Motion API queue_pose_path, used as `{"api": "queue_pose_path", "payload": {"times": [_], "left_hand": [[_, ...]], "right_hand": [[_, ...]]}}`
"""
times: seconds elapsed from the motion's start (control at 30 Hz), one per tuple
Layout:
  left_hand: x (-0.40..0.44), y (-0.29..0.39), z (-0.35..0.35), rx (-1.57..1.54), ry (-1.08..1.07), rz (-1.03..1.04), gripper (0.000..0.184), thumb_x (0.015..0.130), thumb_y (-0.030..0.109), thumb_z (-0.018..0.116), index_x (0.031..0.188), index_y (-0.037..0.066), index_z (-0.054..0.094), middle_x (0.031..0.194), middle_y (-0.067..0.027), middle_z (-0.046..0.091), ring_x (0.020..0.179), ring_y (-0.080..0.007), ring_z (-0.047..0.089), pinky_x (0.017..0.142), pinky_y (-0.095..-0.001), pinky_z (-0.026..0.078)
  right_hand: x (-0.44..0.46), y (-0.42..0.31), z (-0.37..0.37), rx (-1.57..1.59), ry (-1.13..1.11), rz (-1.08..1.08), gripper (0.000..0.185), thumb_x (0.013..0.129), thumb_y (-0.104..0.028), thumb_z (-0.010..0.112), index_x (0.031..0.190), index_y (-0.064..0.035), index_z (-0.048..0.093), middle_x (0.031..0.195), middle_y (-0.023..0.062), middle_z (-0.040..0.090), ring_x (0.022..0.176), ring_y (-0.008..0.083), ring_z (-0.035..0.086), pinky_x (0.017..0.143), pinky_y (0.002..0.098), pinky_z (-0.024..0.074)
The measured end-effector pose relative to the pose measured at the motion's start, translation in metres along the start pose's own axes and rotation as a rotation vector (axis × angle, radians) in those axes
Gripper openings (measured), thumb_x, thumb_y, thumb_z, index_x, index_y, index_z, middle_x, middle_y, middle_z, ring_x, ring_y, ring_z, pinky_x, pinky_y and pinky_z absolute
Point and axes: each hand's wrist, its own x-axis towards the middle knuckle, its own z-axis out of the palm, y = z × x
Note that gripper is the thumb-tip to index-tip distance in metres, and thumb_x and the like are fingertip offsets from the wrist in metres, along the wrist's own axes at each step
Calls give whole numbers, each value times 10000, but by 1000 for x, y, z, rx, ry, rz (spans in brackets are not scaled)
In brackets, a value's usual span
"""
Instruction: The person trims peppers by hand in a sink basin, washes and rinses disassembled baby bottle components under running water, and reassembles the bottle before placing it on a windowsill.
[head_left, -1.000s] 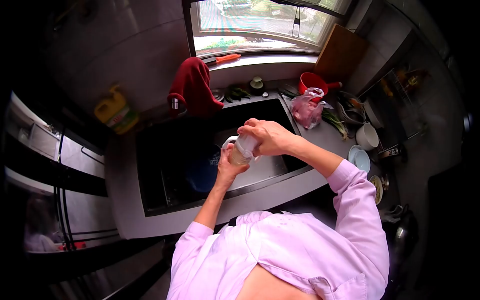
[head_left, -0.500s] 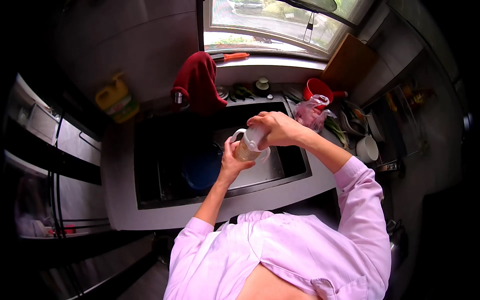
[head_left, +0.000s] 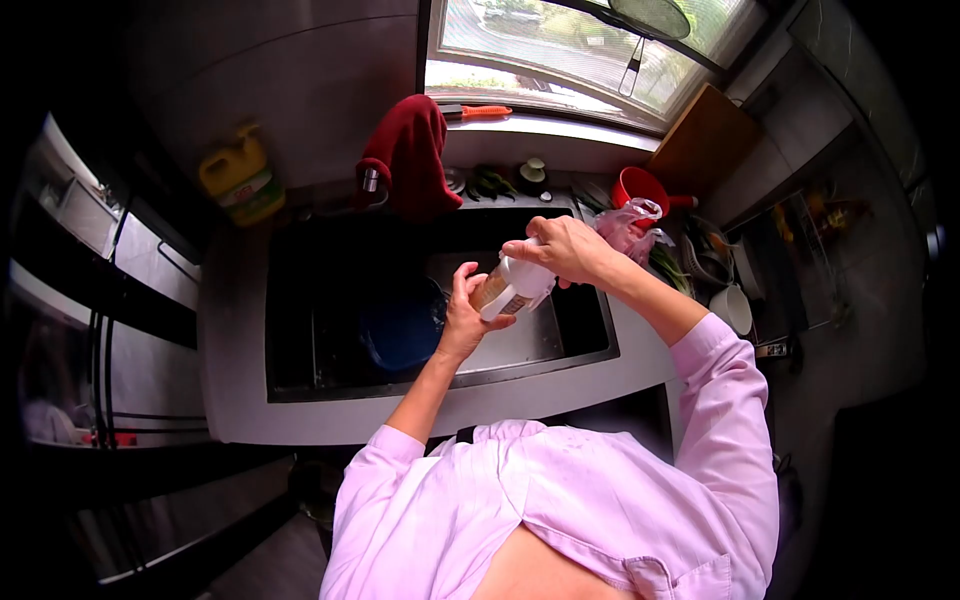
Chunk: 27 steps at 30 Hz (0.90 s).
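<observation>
Over the sink, a two-handled baby bottle (head_left: 497, 294) with a clear, tan-tinted body and a whitish top is tilted between my hands. My left hand (head_left: 463, 318) is closed around its lower body, thumb underneath and fingers on the far side. From above, my right hand (head_left: 563, 247) grips the top, covering much of it. The dark sink (head_left: 290, 340) lies below, with a blue basin (head_left: 395, 330) in its left part and bare metal under the bottle.
A dark red cloth (head_left: 405, 150) hangs over the faucet. A yellow jug (head_left: 240, 180) stands at the back left. Along the right counter are a red pot (head_left: 637, 185), a plastic bag (head_left: 632, 228), greens and a white cup (head_left: 732, 308). A cutting board (head_left: 705, 140) leans by the window.
The bottle has turned in my hands, so its handles now face differently and a printed patch shows. My right hand has shifted slightly right and rotated on the top. The view has moved a little.
</observation>
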Motion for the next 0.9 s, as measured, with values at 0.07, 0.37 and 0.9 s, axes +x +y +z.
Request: {"api": "queue_pose_path", "payload": {"times": [0.07, 0.37, 0.9], "left_hand": [[-1, -1, -1, -21, -1, -10, 999, 500, 158, 854, 1282, 77, 238, 1150, -165, 496, 1056, -233, 490, 922, -326, 387], [-1, 3, -7, -97, -6, -20, 1014, 490, 151, 855, 1282, 80, 227, 1140, -154, 503, 1040, -216, 491, 899, -325, 401], [0, -4, -9, -268, 29, -101, 973, 495, 34, 798, 1283, 56, 228, 1066, -93, 541, 1001, -189, 507, 924, -323, 365]], "right_hand": [[1, 9, 2, -26, 28, -48, 779, 756, -655, 463, 1026, 72, 537, 832, 224, 624, 843, 332, 612, 739, 384, 477], [-12, 6, -10, -40, -67, -412, 642, 716, -257, 640, 1291, -116, 393, 911, 198, 620, 789, 303, 619, 735, 356, 503], [0, 8, 8, -140, 122, -88, 625, 763, -472, 585, 1242, -102, 431, 938, 206, 606, 811, 333, 606, 703, 392, 468]]}}
